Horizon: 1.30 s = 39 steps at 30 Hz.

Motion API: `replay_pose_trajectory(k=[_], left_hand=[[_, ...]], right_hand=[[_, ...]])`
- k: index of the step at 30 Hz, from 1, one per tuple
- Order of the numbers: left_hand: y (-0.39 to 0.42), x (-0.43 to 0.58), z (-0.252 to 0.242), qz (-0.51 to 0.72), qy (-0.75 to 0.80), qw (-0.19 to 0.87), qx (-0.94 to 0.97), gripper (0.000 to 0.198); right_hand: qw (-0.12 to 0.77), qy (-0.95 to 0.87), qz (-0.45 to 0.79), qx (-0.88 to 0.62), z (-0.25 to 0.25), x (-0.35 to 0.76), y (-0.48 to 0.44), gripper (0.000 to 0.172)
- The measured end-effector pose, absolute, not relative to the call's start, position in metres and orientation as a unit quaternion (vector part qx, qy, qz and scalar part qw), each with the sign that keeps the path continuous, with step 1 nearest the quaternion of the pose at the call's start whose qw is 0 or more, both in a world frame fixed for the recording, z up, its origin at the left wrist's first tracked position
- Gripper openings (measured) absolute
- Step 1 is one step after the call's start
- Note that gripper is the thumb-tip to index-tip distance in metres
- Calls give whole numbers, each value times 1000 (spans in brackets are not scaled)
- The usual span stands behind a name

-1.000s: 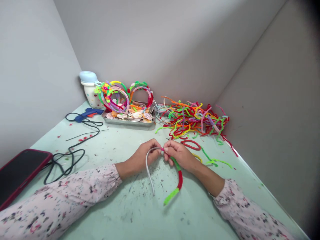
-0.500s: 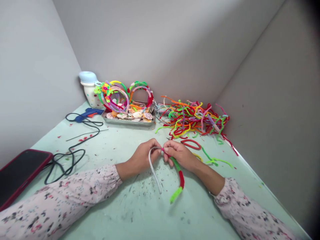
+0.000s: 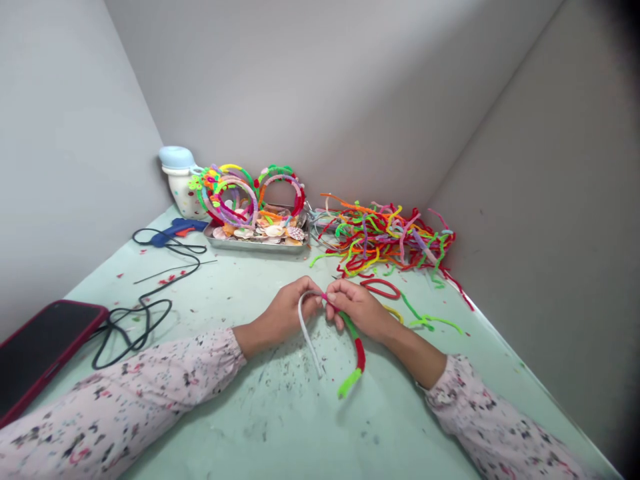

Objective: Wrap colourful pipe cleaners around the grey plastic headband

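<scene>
Between my hands is a curved headband [image 3: 309, 338], its left half bare and pale grey. Its right half is wrapped in green, red and bright green pipe cleaner, with a pink piece at the top of the arch. My left hand [image 3: 293, 308] pinches the bare side just left of the pink part. Thumb and fingers of my right hand [image 3: 357, 305] are closed on the wrapped side at the pink part. The fingertips of both hands nearly meet there. A red pipe cleaner loop [image 3: 381, 288] and a green pipe cleaner [image 3: 437, 321] lie beyond my right hand.
A metal tray [image 3: 257, 247] holds shells and several finished headbands [image 3: 280, 175]. Right of it is a pile of pipe cleaners [image 3: 385, 233]. A white bottle [image 3: 183, 183], a blue glue gun [image 3: 175, 231], its black cord [image 3: 145, 303] and a phone [image 3: 45, 350] are at left.
Both hands keep their hold at the pink part. The headband's lower ends have shifted slightly upward, and the wrapped end a little to the left.
</scene>
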State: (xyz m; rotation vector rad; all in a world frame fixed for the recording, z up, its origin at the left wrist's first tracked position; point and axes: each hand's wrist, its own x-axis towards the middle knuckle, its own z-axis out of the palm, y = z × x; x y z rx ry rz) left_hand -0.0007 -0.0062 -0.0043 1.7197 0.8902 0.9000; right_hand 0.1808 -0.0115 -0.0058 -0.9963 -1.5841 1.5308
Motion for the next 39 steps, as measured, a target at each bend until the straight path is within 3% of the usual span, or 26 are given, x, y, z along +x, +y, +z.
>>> replay_pose_trajectory(k=[18,29,39], left_hand=[[3,8,-15,411,375,510,656,5],[-4,5,-1,412,341,535,654,12],[-2,8,-2,450,395,472,648,12]], right_hand=[[357,-610,577,-409,8,178,-17,16],[359,-599,589,-406,9,178,-16,17],[341,-648,537,-419,10,179,-18,20]])
